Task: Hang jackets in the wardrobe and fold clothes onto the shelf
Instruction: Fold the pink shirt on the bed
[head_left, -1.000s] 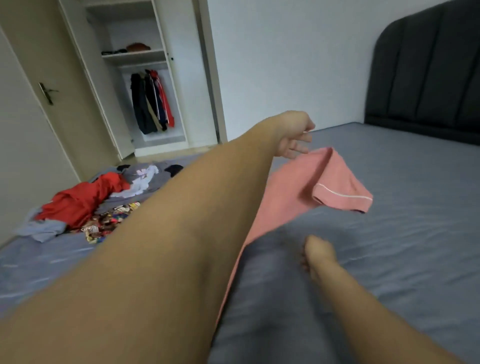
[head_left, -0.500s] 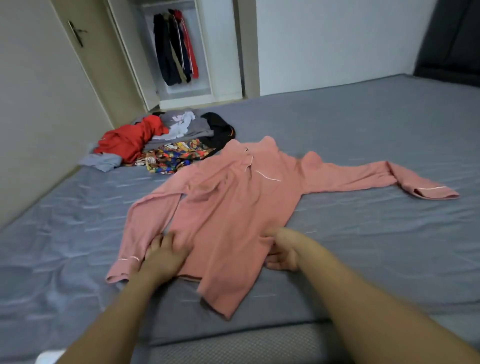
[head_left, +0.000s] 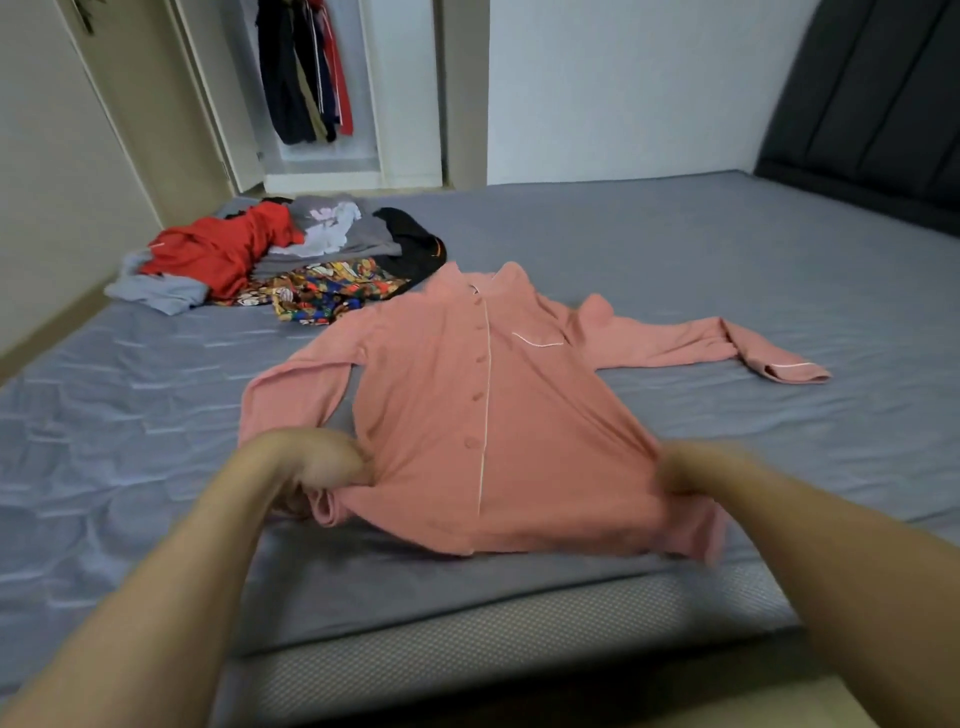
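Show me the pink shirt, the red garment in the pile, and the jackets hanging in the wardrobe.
pink shirt (head_left: 441, 415), head view, chest left of buttons.
red garment (head_left: 218, 254), head view, its middle.
hanging jackets (head_left: 291, 78), head view, dark jacket.

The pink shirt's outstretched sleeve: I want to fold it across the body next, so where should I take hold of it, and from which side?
Probably at the cuff, coming from the right with the right hand. The pink shirt lies flat, buttons up, and that sleeve stretches straight out to the right, so its cuff is the free end farthest from the body. Lifted there, the sleeve should swing over in one move.
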